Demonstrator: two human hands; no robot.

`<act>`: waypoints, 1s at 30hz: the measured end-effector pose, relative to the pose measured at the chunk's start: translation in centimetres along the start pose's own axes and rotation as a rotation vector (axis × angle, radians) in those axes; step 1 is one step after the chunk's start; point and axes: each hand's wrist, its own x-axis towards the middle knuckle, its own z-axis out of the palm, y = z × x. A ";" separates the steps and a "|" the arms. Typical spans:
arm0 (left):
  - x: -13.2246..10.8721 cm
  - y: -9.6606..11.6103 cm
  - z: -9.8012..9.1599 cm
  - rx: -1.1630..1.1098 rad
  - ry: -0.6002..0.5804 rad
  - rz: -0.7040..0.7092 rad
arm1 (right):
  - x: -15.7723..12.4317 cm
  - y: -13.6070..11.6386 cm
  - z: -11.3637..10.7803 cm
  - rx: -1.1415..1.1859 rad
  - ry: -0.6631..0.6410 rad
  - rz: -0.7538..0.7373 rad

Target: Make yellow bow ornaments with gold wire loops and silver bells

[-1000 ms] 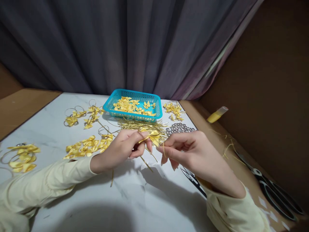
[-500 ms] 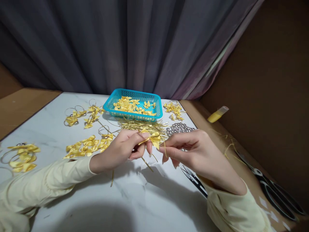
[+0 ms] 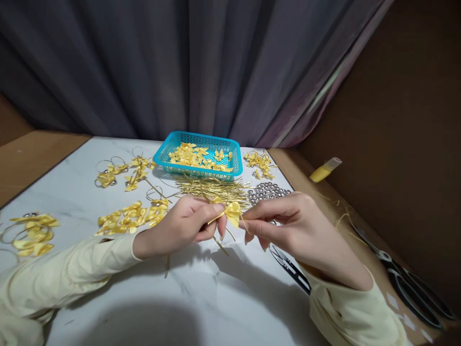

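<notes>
My left hand [image 3: 180,223] pinches a small yellow ribbon bow [image 3: 230,210] over the middle of the white table [image 3: 187,298]. A thin gold wire [image 3: 219,242] hangs down from the bow below my fingers. My right hand [image 3: 288,223] is closed in a pinch at the bow's right side, gripping the gold wire end there. Both sleeves are pale yellow.
A turquoise basket [image 3: 199,156] of yellow bows stands at the back. A pile of gold wires [image 3: 216,187] and silver bells [image 3: 267,191] lie before it. Loose bows [image 3: 131,217] and bows on rings [image 3: 118,170] lie left. Small snips [image 3: 291,270] and large scissors [image 3: 410,283] lie right.
My right hand has moved a little left and closed in against the bow. The left hand and bow stayed almost in place.
</notes>
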 end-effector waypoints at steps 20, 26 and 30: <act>-0.3 -0.3 -0.1 0.116 0.007 0.044 | -0.3 -0.4 0.5 -0.036 0.007 -0.008; -0.4 -0.2 -0.1 0.134 0.028 0.054 | -0.3 -0.3 0.8 -0.037 0.031 -0.030; -0.3 0.0 -0.1 0.116 0.027 0.054 | -0.3 -0.2 0.6 -0.046 0.022 -0.069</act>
